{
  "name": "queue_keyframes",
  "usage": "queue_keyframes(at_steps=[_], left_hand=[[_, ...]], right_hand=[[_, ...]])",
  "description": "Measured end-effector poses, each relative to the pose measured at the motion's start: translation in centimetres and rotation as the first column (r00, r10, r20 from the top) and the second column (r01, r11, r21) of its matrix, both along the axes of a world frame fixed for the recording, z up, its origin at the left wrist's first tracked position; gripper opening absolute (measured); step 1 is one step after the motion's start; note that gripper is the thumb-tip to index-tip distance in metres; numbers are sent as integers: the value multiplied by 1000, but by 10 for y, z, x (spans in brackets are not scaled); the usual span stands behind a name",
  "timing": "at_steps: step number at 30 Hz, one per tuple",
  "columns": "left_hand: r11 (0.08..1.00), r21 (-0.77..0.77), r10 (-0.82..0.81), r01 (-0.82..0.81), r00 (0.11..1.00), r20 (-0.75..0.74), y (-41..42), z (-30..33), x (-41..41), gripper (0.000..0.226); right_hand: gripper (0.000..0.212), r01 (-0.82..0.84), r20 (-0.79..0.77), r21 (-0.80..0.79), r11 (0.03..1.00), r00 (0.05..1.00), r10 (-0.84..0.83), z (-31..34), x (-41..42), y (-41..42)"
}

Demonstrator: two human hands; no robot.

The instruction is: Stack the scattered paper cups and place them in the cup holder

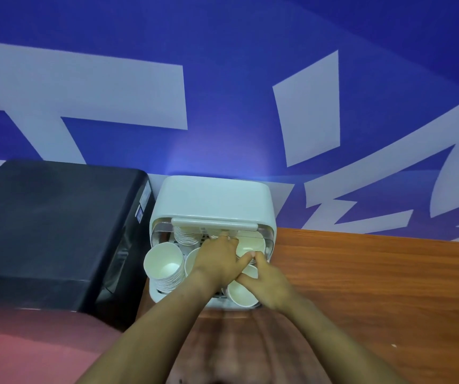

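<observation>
A blue wall with large white lettering (90,87) is rising behind the wooden table (375,278) I am standing at. The white cup holder (211,198) is sitting at the table's back edge, just beside a black machine (51,223). My left hand (218,259) is reaching into the holder, fingers curling over a paper cup stack (250,245). My right hand (269,284) is touching the left, thumb pressing that stack's rim. Another stack of cups (164,267) is leaning at the holder's left front.
</observation>
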State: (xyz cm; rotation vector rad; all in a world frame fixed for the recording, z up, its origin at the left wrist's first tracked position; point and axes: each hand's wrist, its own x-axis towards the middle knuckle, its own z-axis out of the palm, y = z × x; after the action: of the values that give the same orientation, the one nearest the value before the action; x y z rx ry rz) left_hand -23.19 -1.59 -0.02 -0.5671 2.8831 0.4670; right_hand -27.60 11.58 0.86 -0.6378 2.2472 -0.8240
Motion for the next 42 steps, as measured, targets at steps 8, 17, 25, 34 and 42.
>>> queue_keyframes(at_steps=[8, 17, 25, 34, 42], left_hand=[[994, -108, 35, -31, 999, 36, -6, 1, 5, 69], [973, -227, -23, 35, 998, 56, -5, 11, 30, 63], [969, -246, 44, -26, 997, 70, -19, 23, 57, 72], [981, -192, 5, 23, 990, 142, -37, 33, 80, 80], [988, -145, -48, 56, 997, 59, -29, 17, 60, 88]], right_hand=[[47, 9, -62, 51, 999, 998, -6, -2, -8, -19], [70, -6, -19, -30, 1000, 1000, 5, 2, -15, -19], [62, -41, -88, 61, 997, 995, 46, 15, -4, 8], [38, 150, 145, 107, 983, 976, -164, -2, 7, 11], [20, 393, 177, 88, 915, 898, -403, -6, 1, 0]])
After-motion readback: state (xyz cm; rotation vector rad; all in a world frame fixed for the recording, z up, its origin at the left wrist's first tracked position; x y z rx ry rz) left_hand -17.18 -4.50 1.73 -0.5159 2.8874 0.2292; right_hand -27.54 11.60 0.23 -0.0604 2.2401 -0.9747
